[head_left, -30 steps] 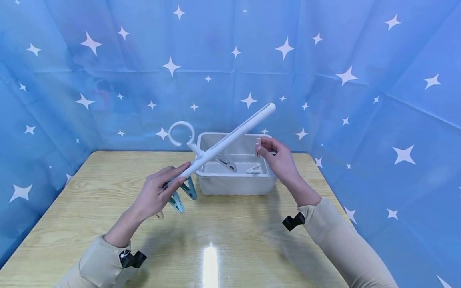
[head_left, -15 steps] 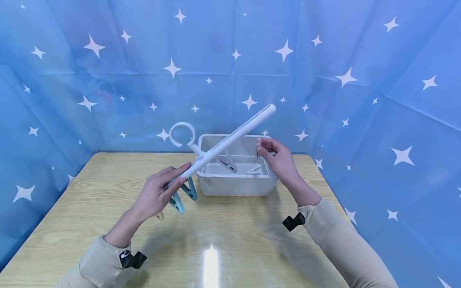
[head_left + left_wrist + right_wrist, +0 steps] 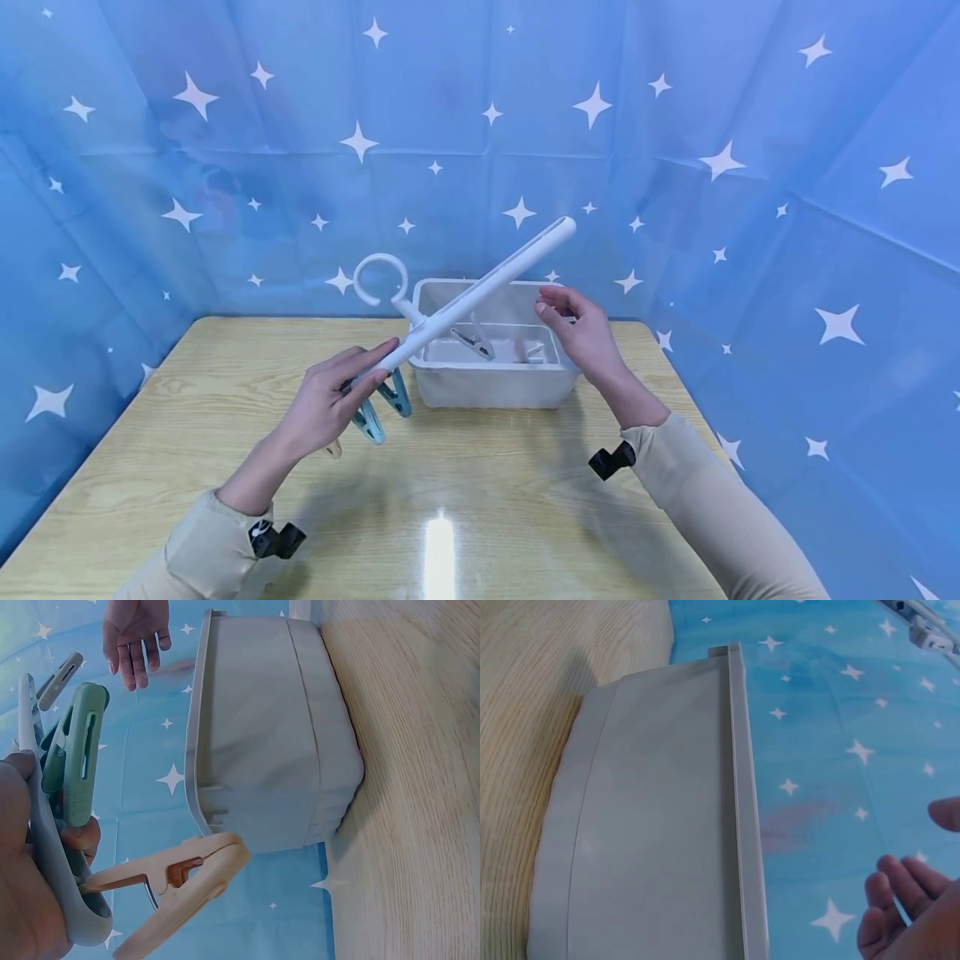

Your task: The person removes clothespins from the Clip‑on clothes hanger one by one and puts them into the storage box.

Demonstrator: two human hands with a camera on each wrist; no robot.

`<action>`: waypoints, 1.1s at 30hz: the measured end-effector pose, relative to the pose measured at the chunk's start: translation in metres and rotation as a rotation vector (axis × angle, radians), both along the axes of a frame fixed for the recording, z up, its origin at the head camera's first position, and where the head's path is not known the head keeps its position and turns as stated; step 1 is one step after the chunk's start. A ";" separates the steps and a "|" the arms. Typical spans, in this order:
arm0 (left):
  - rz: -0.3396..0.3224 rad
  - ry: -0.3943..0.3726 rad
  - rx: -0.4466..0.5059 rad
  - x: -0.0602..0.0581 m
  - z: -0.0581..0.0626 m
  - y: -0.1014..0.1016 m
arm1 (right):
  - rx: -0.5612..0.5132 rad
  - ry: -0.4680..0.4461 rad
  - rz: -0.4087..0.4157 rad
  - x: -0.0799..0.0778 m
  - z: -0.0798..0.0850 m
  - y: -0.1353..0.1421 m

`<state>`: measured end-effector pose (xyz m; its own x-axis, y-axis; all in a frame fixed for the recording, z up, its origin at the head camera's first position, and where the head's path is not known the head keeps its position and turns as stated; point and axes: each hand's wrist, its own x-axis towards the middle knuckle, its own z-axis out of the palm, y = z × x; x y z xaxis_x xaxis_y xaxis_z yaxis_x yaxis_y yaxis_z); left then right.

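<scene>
My left hand grips one end of a white hanger, which slants up to the right with its round hook at the back. Clothes pegs hang from its bar: teal pegs, a beige peg at the near end and a grey peg. Above the right rim of the white bin is my right hand, fingers loosely bent and holding nothing. Below its fingertips a pinkish blurred streak crosses the air. Inside the bin lies a white peg.
The bin stands at the back of a wooden table. A blue curtain with white stars surrounds the table at the back and sides. Each sleeve cuff carries a small black camera.
The small pale thing pinched in my right fingertips has been let go, and a pinkish blur now shows in the bin. My left hand and the hanger have stayed still.
</scene>
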<state>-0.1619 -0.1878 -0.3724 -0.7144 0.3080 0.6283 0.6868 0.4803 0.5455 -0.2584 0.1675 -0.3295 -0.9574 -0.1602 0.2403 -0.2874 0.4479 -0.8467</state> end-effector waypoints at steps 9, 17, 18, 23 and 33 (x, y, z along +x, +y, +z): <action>0.006 0.013 -0.007 0.000 0.000 0.000 | -0.006 0.000 0.008 0.002 0.002 0.000; 0.008 0.025 0.000 -0.002 -0.001 0.000 | -0.004 -0.019 0.019 0.005 0.005 -0.002; 0.009 0.025 0.000 -0.001 -0.001 0.000 | -0.004 -0.019 0.021 0.006 0.006 -0.002; 0.012 0.023 -0.001 -0.001 -0.001 0.000 | -0.011 -0.003 0.040 0.012 0.011 -0.005; 0.016 0.020 -0.002 0.000 0.001 0.000 | -0.027 0.017 0.089 0.021 0.016 -0.010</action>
<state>-0.1615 -0.1879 -0.3717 -0.7061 0.2980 0.6423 0.6903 0.4919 0.5306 -0.2369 0.1577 -0.3130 -0.9354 -0.2373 0.2621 -0.3396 0.3968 -0.8528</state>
